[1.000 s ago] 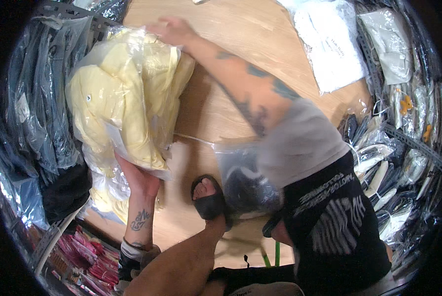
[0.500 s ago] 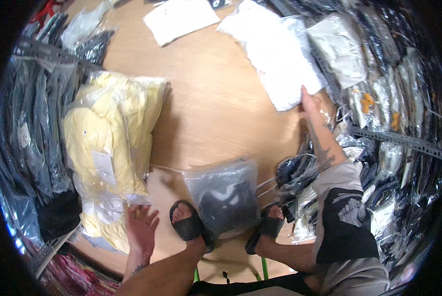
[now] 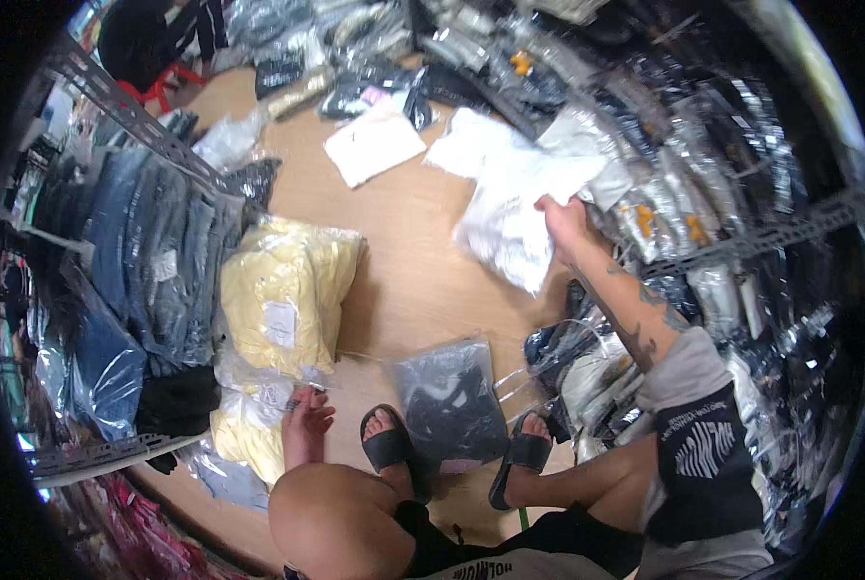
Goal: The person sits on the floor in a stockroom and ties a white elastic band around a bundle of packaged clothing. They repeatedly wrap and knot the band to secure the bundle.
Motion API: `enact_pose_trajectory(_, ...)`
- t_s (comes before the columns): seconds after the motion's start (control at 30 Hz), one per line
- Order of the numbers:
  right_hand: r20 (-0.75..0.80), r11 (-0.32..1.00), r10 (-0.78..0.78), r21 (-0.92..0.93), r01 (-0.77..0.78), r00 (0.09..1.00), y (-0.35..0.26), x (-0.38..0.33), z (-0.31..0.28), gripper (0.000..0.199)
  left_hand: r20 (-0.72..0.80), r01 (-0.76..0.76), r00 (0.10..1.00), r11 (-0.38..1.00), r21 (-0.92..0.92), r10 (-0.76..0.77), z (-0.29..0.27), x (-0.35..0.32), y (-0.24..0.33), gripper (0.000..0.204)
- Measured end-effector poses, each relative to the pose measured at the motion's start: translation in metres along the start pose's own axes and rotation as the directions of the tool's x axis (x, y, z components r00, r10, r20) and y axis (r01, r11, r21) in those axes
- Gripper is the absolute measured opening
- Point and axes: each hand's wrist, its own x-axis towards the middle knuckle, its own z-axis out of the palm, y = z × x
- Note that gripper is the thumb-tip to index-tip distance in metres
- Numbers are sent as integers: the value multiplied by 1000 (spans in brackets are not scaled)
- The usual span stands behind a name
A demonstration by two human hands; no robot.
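My right hand (image 3: 565, 224) reaches forward on the right, its fingers closed on the edge of a white bagged garment (image 3: 510, 227). Part of that white bundle is lifted and bent, with its far end by the other bags. My left hand (image 3: 309, 418) is low on the left, fingers loosely bent and apart, with nothing seen in it. It is beside a stack of pale yellow clothes in clear plastic (image 3: 283, 300), near the lower yellow bag (image 3: 244, 430). Between my sandalled feet lies a clear bag with a dark garment (image 3: 449, 396).
A flat white packet (image 3: 374, 142) lies farther ahead on the wooden floor (image 3: 403, 251). Bagged dark clothes (image 3: 167, 271) stand in a row on the left, beside a metal rail (image 3: 133, 111). More bagged clothes (image 3: 597, 372) pile up on the right. A red stool (image 3: 165, 87) is at the far left.
My right hand has drawn the white bagged garment up and inward, bending it. My left hand's fingers have curled from spread. The view has tilted farther ahead.
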Motion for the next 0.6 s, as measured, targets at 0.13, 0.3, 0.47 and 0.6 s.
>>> enact_pose_trajectory(0.13,94,924,-119,-355,145,988,-87,-125,-42,31,7,-126,992,992,-4,126,11,-33,65,49)
enact_pose_trajectory(0.3,69,989,-144,38,142,987,-130,-263,-61,28,177,-539,819,838,-83,545,49,-127,184,33)
enact_pose_trajectory(0.47,65,921,-15,388,-11,998,-157,-337,-133,30,563,-587,593,788,-188,576,157,-218,231,30)
enact_pose_trajectory(0.6,-11,907,-94,411,90,995,-115,-330,-121,34,787,-610,513,791,54,342,201,-250,225,32)
